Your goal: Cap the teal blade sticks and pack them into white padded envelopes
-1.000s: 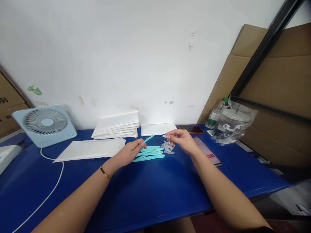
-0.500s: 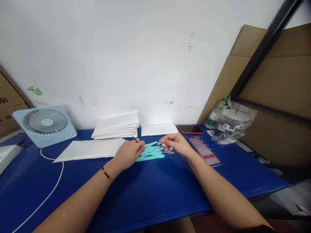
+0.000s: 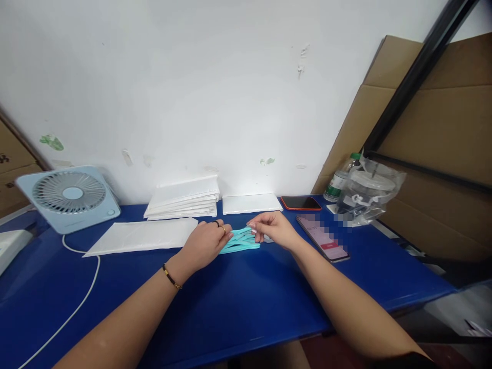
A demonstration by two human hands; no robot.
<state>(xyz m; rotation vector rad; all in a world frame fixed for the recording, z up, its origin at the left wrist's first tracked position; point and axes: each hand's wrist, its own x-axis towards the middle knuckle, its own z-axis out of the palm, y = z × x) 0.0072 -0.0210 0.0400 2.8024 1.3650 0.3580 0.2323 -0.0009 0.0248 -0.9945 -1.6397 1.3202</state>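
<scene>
The grip of the left hand (image 3: 205, 243) is curled loosely, its fingertips resting on the left end of a small pile of turquoise sticks (image 3: 241, 241); whether it actually pinches one of them cannot be told from this view. The right hand (image 3: 273, 229) meets the pile from the other side, thumb and forefinger pressed together at the right end of the sticks, but what lies between them is too small to make out. A few pale clear pieces (image 3: 269, 239) show just under that hand, mostly hidden by it. The sticks lie flat on the blue worktop (image 3: 238, 302), about the middle of it, between the two hands. The left wrist wears a thin gold bracelet (image 3: 170, 277), and rings show on two fingers of that hand. To the left of the sticks lies a flat white pouch (image 3: 144, 236), and beyond it, against the wall, a stack of white pouches (image 3: 184, 197) with another single white pouch (image 3: 250, 203) to its right. At the far left stands a pale blue fan (image 3: 69, 197), its white cable (image 3: 73, 312) trailing toward the near edge. Right of the hands lie two phones, one with a lit screen (image 3: 323, 238) and a dark one (image 3: 301, 203) farther off. A bottle (image 3: 340, 179) and a clear plastic bag (image 3: 369, 197) sit at the far right.
</scene>
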